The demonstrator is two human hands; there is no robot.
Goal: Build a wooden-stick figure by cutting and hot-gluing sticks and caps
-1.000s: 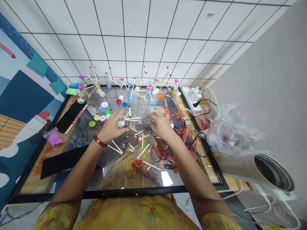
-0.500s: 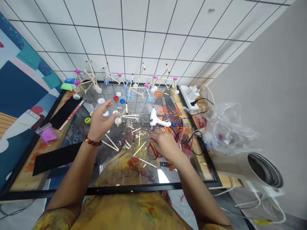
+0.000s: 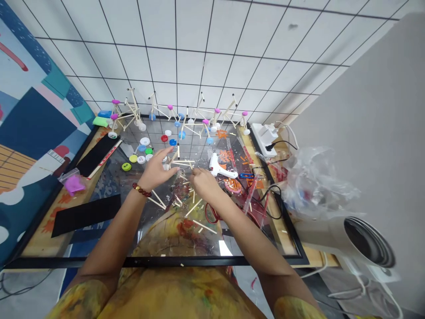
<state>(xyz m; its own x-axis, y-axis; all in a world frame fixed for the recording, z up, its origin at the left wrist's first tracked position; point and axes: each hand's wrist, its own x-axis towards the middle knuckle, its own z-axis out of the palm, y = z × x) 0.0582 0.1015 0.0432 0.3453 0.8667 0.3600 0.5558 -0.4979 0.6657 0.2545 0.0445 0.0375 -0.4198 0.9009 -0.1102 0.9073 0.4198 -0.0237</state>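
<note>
Left hand (image 3: 158, 170) pinches the near end of a stick frame (image 3: 181, 163) at mid-counter (image 3: 106, 184). Right hand (image 3: 203, 184) curls just beside it, its grip not discernible. The frame is judged light, stiff and brittle at its glued joints, so hold it near a joint. Both forearms reach forward, and a glue gun (image 3: 221, 167) lies to the right.

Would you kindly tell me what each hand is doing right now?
Left hand: open, fingers at the stick frame.
Right hand: curled; hold cannot be told.
</note>
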